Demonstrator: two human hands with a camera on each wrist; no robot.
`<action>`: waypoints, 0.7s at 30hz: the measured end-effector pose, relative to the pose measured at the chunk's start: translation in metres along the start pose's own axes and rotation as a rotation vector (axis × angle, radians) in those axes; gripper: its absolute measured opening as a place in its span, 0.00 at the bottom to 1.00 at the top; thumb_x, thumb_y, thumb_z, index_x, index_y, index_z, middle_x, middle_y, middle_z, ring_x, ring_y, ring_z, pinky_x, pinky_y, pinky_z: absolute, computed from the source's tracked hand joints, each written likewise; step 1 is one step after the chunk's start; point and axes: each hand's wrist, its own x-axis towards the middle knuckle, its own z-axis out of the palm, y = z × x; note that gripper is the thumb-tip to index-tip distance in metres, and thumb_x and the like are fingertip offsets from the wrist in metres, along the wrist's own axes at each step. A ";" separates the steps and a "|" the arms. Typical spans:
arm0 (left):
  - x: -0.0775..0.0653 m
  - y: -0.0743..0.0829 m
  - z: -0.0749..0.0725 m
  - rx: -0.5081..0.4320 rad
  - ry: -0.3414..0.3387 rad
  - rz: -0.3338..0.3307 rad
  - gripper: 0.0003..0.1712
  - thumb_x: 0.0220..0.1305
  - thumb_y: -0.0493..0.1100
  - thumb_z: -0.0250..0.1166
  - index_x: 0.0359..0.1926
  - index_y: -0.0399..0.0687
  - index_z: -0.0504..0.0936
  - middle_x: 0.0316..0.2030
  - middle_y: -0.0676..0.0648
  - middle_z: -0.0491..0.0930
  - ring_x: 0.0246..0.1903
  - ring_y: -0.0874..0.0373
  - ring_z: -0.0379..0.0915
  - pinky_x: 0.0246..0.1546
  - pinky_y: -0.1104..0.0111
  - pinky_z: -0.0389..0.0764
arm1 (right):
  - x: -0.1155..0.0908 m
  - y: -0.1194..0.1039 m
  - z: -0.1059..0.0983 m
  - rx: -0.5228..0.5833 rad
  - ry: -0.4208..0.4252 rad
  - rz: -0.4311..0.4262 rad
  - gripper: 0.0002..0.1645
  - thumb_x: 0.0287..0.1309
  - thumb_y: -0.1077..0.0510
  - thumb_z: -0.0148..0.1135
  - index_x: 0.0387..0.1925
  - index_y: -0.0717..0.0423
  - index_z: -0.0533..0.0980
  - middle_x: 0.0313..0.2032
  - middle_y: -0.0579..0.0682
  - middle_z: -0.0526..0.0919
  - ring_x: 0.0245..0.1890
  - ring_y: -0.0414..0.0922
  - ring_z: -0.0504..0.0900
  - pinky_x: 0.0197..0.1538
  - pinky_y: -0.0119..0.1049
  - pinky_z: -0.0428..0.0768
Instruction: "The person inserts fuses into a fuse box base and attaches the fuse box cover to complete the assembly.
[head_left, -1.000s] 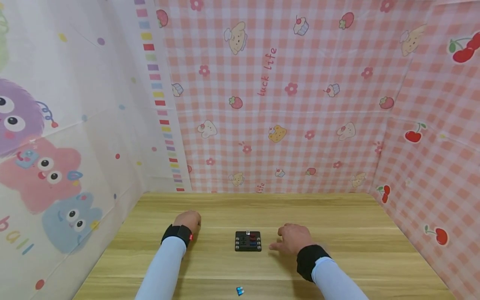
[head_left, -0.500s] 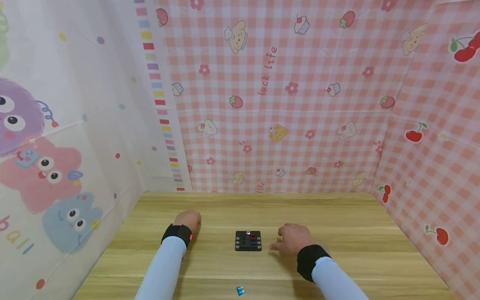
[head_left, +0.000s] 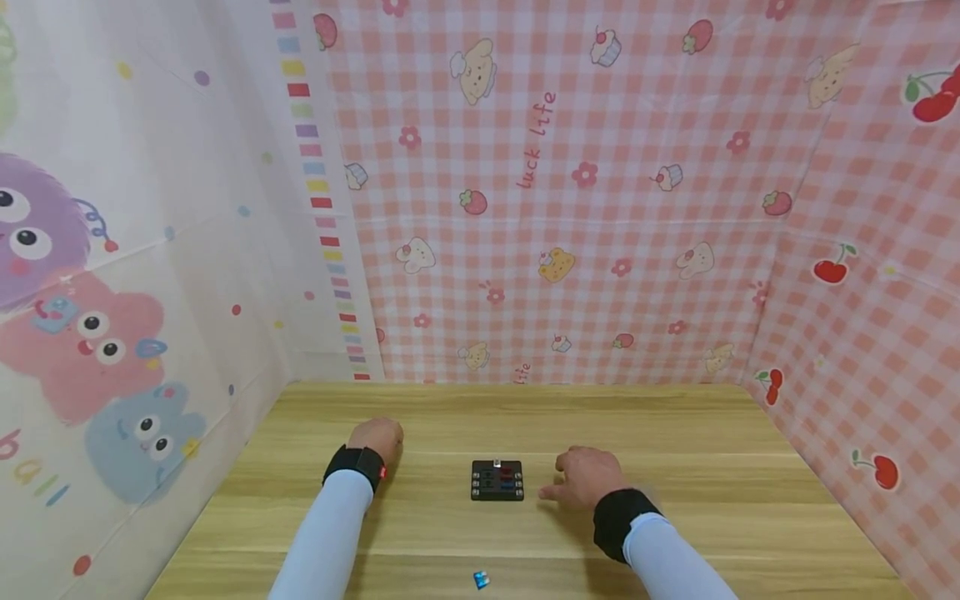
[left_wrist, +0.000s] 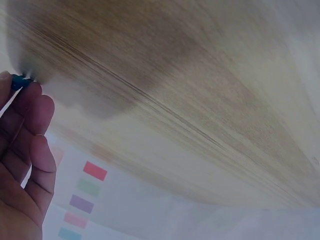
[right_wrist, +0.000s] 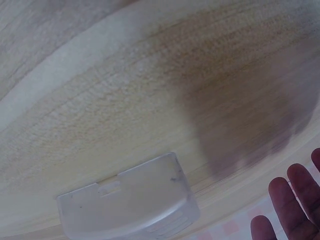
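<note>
In the head view, a black fuse block (head_left: 487,493) with red and blue fuses on its right side lies between my hands. My left hand (head_left: 378,440), left of the block, pinches a small blue blade fuse (left_wrist: 20,81) between thumb and finger; the metal prongs show in the left wrist view. To the block's right, my right hand (head_left: 588,477) is held with fingers extended and apart, gripping nothing. Beside it, the right wrist view shows a clear plastic cover (right_wrist: 132,202) on the table. Another blue fuse (head_left: 481,579) lies near the front edge of the head view.
The wood-grain table (head_left: 435,537) meets a pink checked cloth (head_left: 637,308) at the back and right. A white cartoon-printed cloth (head_left: 217,250) hangs along the left side.
</note>
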 end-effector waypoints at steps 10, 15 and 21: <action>-0.002 0.002 -0.005 0.012 0.028 0.024 0.14 0.55 0.25 0.62 0.24 0.46 0.86 0.24 0.48 0.82 0.24 0.56 0.74 0.31 0.59 0.79 | 0.001 -0.001 -0.001 -0.001 -0.004 -0.003 0.33 0.47 0.30 0.71 0.40 0.53 0.85 0.36 0.47 0.84 0.38 0.48 0.81 0.46 0.49 0.79; -0.003 -0.002 -0.004 0.023 0.042 0.025 0.13 0.57 0.26 0.62 0.24 0.46 0.83 0.23 0.48 0.81 0.24 0.55 0.74 0.30 0.59 0.79 | 0.001 -0.001 0.001 -0.005 0.004 -0.009 0.33 0.47 0.30 0.71 0.39 0.53 0.85 0.34 0.47 0.83 0.37 0.47 0.81 0.45 0.48 0.79; -0.003 -0.004 -0.003 0.022 0.027 0.020 0.11 0.58 0.26 0.65 0.26 0.44 0.83 0.24 0.47 0.80 0.24 0.56 0.73 0.30 0.59 0.79 | 0.001 -0.001 0.001 0.005 -0.005 0.004 0.33 0.47 0.30 0.71 0.40 0.53 0.85 0.35 0.47 0.83 0.39 0.48 0.81 0.47 0.48 0.79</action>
